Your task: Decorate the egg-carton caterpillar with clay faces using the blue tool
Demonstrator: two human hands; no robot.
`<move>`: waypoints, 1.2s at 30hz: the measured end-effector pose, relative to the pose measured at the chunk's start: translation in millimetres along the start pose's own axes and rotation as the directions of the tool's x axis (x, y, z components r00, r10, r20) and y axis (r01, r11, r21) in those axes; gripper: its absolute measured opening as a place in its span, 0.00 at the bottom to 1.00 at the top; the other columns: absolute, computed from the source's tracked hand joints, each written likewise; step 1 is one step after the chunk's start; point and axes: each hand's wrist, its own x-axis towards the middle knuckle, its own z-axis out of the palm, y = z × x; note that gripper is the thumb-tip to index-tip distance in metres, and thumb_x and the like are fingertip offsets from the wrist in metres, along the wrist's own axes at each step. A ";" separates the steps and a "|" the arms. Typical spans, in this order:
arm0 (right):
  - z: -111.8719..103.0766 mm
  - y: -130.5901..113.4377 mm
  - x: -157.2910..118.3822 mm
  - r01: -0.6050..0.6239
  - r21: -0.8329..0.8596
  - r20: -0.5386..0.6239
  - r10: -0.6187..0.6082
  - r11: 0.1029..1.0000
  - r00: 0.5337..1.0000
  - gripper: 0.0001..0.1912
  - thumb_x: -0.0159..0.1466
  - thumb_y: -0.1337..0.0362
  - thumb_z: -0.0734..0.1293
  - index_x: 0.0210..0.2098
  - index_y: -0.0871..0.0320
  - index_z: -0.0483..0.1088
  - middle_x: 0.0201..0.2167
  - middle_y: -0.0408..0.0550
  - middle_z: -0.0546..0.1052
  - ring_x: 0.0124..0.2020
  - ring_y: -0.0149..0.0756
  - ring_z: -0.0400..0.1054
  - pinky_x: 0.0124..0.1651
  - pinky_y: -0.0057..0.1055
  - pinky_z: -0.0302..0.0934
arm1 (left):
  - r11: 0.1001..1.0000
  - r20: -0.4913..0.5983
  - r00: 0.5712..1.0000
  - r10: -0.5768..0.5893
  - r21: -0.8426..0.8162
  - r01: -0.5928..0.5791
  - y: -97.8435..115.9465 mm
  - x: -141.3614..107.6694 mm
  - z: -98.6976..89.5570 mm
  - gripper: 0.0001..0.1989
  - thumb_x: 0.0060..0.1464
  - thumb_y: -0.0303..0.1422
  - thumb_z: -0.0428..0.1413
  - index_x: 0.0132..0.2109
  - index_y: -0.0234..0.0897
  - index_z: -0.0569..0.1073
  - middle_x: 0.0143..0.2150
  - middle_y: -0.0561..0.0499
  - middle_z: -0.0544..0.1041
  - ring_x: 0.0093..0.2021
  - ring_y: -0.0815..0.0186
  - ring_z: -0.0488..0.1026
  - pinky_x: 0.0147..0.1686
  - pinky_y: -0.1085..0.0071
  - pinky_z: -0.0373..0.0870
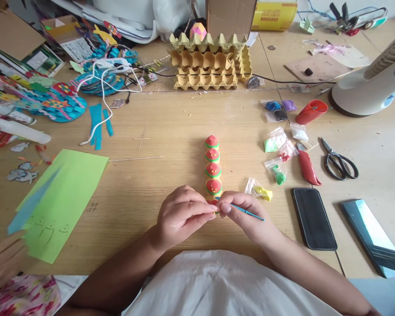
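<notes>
A row of several egg-carton cups [213, 170], topped in red with green bands and small yellow pieces, runs away from me at the middle of the table. My right hand [242, 213] is closed round a thin blue modelling tool [246, 211], its tip over the nearest cup. My left hand [186, 213] pinches with thumb and fingertips together at that same cup; anything small between them is hidden. Both hands cover most of the nearest cup.
To the right lie bags of coloured clay [278, 145], a red cutter [307, 166], scissors [340, 162] and two phones [314, 218]. Egg cartons [206, 81] stand at the back. Another person's hand [6, 254] is by green paper [75, 188] at left.
</notes>
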 end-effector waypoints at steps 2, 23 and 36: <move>0.0 0.0 -0.2 -0.003 -0.011 0.003 0.003 1.000 1.000 0.11 0.69 0.57 0.69 0.36 0.58 0.78 0.30 0.44 0.75 0.33 0.32 0.67 0.39 0.30 0.62 | 1.000 -0.004 1.000 0.007 -0.011 -0.007 0.1 0.3 -0.4 0.09 0.58 0.24 0.64 0.45 0.39 0.78 0.36 0.52 0.80 0.34 0.69 0.75 0.37 0.71 0.73; 4.0 -1.5 0.3 0.137 -0.125 -0.009 -0.140 0.983 0.990 0.07 0.65 0.61 0.73 0.35 0.58 0.77 0.28 0.43 0.75 0.27 0.29 0.65 0.31 0.27 0.62 | 0.999 0.017 0.999 -0.028 -0.045 0.029 0.0 -2.1 -0.8 0.09 0.59 0.23 0.61 0.45 0.39 0.78 0.35 0.51 0.79 0.35 0.69 0.74 0.36 0.70 0.73; 3.2 -1.8 -1.6 0.483 -0.524 -0.009 -0.571 0.702 0.821 0.09 0.63 0.71 0.74 0.42 0.55 0.76 0.32 0.45 0.79 0.34 0.35 0.71 0.39 0.34 0.66 | 0.932 0.016 0.964 -0.267 -0.250 0.263 -0.5 -8.5 3.3 0.06 0.61 0.25 0.60 0.43 0.39 0.79 0.34 0.51 0.77 0.32 0.70 0.72 0.32 0.72 0.70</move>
